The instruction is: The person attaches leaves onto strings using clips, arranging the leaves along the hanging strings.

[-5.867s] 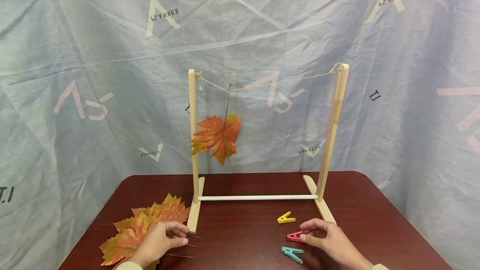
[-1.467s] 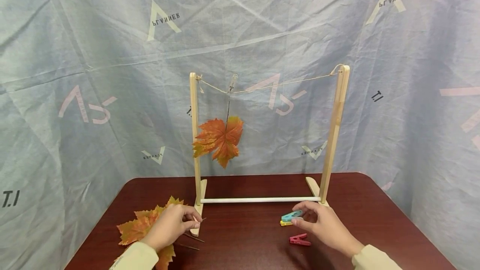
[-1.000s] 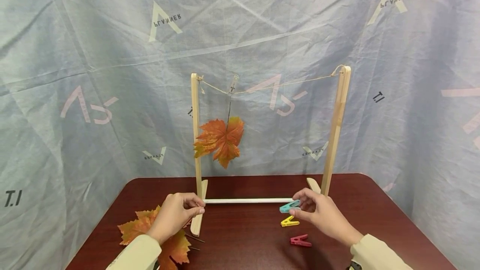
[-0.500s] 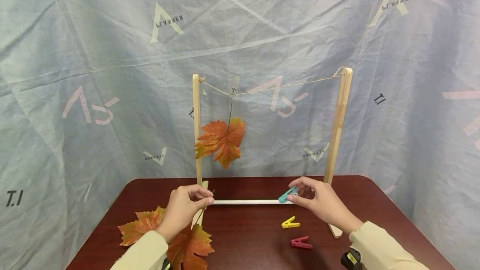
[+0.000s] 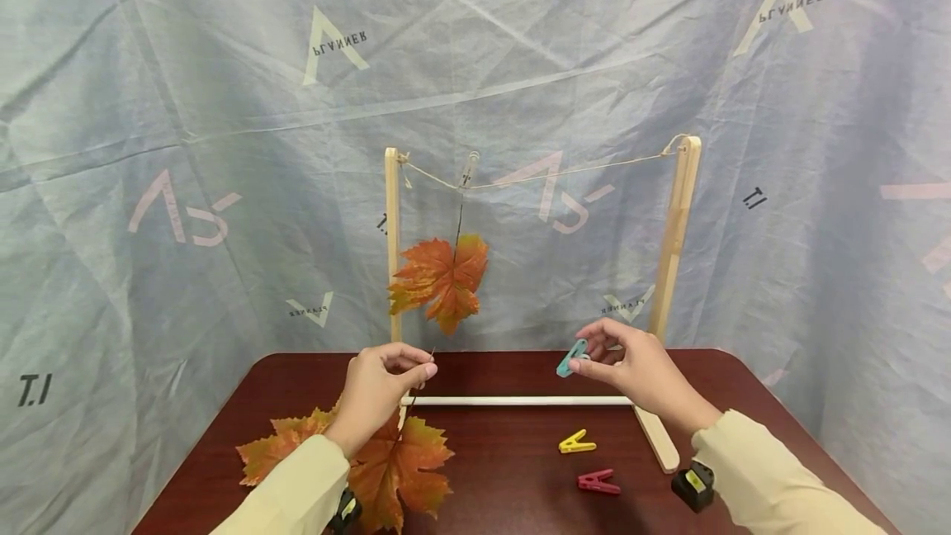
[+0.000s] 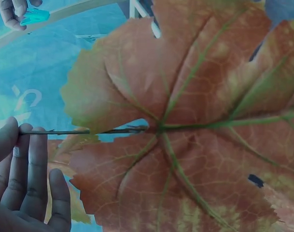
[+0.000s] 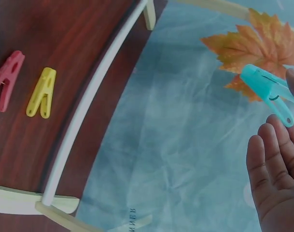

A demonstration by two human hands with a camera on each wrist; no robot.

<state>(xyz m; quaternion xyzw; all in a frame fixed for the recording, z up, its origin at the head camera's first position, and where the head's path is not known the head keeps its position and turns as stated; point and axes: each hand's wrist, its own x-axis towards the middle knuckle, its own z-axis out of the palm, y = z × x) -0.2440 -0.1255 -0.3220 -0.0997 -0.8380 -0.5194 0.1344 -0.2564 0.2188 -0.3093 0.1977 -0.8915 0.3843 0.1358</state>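
Head view: left grip [image 5: 382, 390] pinches an orange leaf [image 5: 397, 473] by its stem [image 6: 64, 132], right grip [image 5: 631, 363] a turquoise clip [image 5: 570, 359]; yellow clip [image 5: 576, 442] and red clip [image 5: 598, 482] lie on the worktop [image 5: 508, 469]

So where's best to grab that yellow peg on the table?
Probably across its two splayed arms, from the right: the yellow peg lies with its closed end pointing left and arms spread rightward in the head view, so a pinch there should open it. The right hand would need freeing first; it holds the teal peg.
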